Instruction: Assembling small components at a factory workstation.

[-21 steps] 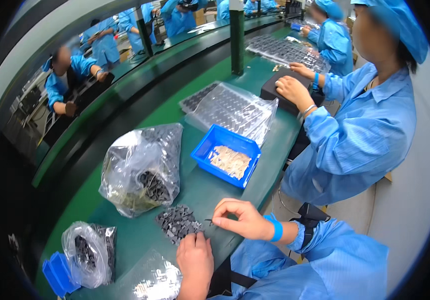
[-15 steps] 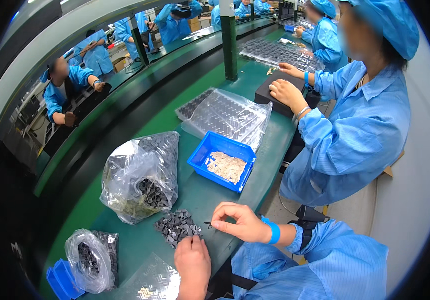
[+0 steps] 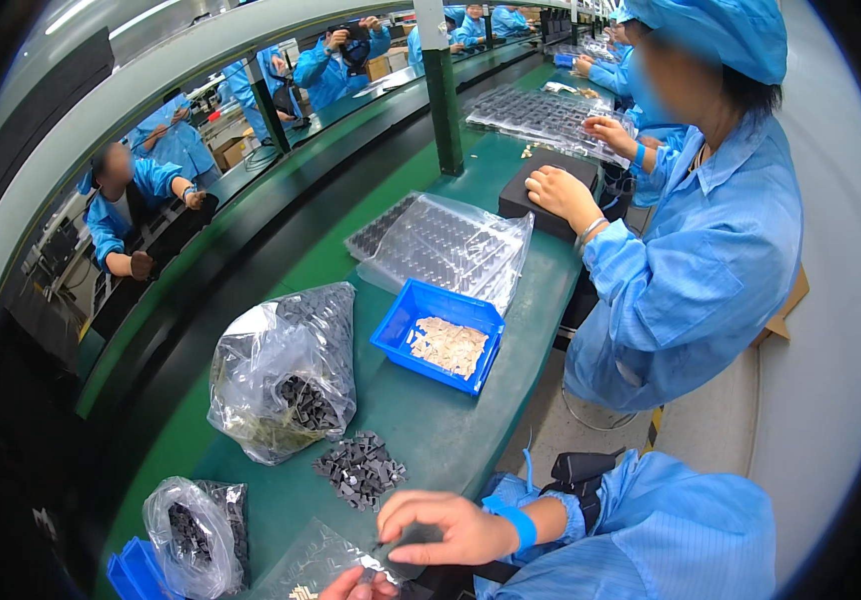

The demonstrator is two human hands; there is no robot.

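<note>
My right hand is curled, its thumb and forefinger pinched near the table's front edge. A small dark grey piece, blurred, shows at its fingertips. Close below it, my left hand is partly cut off by the lower edge, its fingertips closed on a small grey piece. Just beyond my hands lies a loose pile of small dark grey pieces. A clear flat plastic sheet or bag lies beside my left hand, with several small pale pieces on or in it.
A large clear bag of grey pieces stands beyond the pile. A smaller bag sits by a blue bin at left. Another blue bin holds pale pieces. Bagged trays lie farther off. A co-worker rests a hand on a black box.
My left hand has left the pile and moved down toward the lower edge. My right hand has come down and left, close to it. The co-worker's far hand has lifted off the black box.
</note>
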